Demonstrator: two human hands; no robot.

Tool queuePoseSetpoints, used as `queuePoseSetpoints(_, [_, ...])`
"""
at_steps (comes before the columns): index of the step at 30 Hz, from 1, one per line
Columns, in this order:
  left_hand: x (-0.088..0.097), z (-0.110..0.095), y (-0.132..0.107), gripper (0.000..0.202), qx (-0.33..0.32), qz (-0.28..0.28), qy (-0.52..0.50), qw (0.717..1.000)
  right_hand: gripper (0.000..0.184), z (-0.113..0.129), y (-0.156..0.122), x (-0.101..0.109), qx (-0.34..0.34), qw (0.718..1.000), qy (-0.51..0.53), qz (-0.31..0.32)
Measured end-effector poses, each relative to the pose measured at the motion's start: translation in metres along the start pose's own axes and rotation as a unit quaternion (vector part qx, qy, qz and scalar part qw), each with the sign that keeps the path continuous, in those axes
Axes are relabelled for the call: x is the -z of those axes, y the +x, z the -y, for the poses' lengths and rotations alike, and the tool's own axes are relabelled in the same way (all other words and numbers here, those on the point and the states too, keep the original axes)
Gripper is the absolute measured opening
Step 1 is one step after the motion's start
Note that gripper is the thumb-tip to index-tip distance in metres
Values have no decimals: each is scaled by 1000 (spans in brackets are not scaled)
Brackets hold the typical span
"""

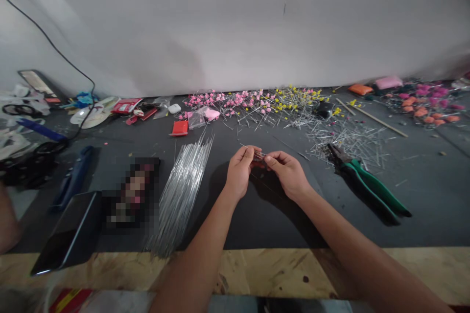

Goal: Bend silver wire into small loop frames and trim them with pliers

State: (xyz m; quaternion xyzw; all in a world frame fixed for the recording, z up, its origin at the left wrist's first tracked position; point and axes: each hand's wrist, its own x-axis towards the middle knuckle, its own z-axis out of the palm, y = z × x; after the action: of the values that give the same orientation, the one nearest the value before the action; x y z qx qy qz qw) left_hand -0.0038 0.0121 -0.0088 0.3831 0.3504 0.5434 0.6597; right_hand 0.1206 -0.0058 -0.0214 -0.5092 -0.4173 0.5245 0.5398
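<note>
My left hand and my right hand meet over the middle of the dark tabletop. Between their fingertips runs a small bundle of thin metal wires, pinched from both sides; how many wires is too fine to tell. One wire end pokes up past the left fingers. To the left of my left hand lies a thick bunch of straight silvery wires. On the other side, cutting pliers with green and black handles rest beside a loose heap of short wire pieces.
Wires tipped with pink and yellow pieces line the wall. Orange and magenta tipped ones lie far right. A red packet, phone, blue tool and thin stick surround the workspace. Another person's arm shows at left.
</note>
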Motion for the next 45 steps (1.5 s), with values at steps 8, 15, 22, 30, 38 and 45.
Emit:
queuePoseSetpoints(8, [0, 0, 0, 24, -1, -8, 34, 999, 24, -2, 1, 1, 9, 1000, -2, 2])
queuePoseSetpoints(15, [1, -2, 1, 23, 4, -8, 19, 1000, 24, 1, 1, -2, 13, 999, 37, -8])
queuePoseSetpoints(22, [4, -4, 3, 25, 21, 1, 36, 999, 21, 0, 2, 0, 14, 999, 28, -24])
queuePoseSetpoints(30, [8, -9, 5, 19, 23, -15, 17, 999, 22, 3, 1, 2, 9, 999, 14, -33])
queuePoseSetpoints(38, [11, -10, 5, 19, 29, -7, 57, 998, 22, -1, 3, 5, -1, 997, 61, -47])
queuePoseSetpoints(45, [9, -8, 4, 17, 29, -3, 33, 999, 22, 2, 3, 1, -9, 992, 119, -39])
